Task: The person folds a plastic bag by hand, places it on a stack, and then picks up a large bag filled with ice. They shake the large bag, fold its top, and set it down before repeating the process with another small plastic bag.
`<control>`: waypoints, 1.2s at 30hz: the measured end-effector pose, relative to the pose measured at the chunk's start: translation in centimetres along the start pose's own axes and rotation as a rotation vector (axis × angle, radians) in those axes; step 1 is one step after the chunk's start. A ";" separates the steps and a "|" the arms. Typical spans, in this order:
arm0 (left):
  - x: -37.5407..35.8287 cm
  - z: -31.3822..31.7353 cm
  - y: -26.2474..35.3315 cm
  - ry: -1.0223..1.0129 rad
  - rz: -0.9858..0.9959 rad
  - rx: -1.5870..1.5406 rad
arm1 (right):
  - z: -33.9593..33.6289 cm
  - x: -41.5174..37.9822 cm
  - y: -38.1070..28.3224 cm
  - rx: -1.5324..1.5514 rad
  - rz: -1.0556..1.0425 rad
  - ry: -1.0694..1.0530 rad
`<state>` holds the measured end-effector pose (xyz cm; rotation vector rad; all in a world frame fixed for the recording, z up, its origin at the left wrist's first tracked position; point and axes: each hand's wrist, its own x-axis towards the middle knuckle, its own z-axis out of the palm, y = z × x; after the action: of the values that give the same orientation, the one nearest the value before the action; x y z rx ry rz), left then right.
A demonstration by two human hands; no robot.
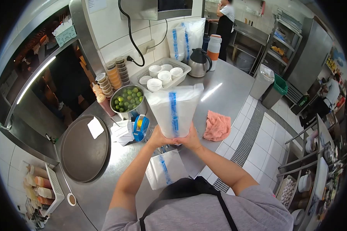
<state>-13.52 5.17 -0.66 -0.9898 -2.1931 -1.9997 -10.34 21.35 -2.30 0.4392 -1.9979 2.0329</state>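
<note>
Upright between my two hands is a white plastic-wrapped pack (162, 111) with a blue printed stripe. My left hand (158, 138) grips its lower left corner, and my right hand (191, 139) grips the lower right corner. Below them, nearer my body, a second white pack (164, 169) with a blue stripe lies on the steel counter (135, 169). A blue tape dispenser (141, 127) and white paper slips (122, 131) sit left of my left hand. To the right of my right hand lies a crumpled pink cloth (217, 126).
A pot of green limes (127, 99), a basket (183, 70) of small white bowls, a steel jug (198, 63) and stacked sauce cups (113, 76) stand behind. Round brown trays (85, 150) lie left. Two people (225, 23) are farther off.
</note>
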 end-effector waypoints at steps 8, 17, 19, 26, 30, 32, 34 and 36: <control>-1.4 -0.6 -1.0 -0.042 -0.020 0.185 | -2.2 0.5 -2.9 -0.326 -0.013 -0.310; -13.5 -4.3 2.3 0.476 -0.315 0.316 | -13.5 -4.0 2.5 -1.388 -0.384 0.100; -14.9 -3.8 3.3 0.485 -0.380 0.372 | -11.2 -5.1 1.6 -1.208 -0.294 0.041; -14.7 -2.1 6.0 0.328 -0.426 0.301 | -0.2 -7.9 0.2 -0.561 -0.368 -0.863; -14.7 -0.4 6.4 -0.121 -0.503 0.409 | 0.6 -7.7 0.1 -0.687 -0.197 -0.946; -15.2 0.6 6.0 -0.102 -0.225 0.572 | 0.3 -7.3 -0.5 -0.539 -0.036 -0.853; -14.9 0.6 6.2 -0.083 -0.245 0.598 | -0.4 -6.7 -1.6 -0.392 0.120 -0.760; -14.2 0.2 6.7 0.116 -0.283 0.515 | -1.2 -5.6 -3.2 -0.252 0.346 -0.614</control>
<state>0.96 -0.93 -0.57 -0.5115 -2.6870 -1.3869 -3.95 22.75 -1.50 0.7801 -2.8254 1.9414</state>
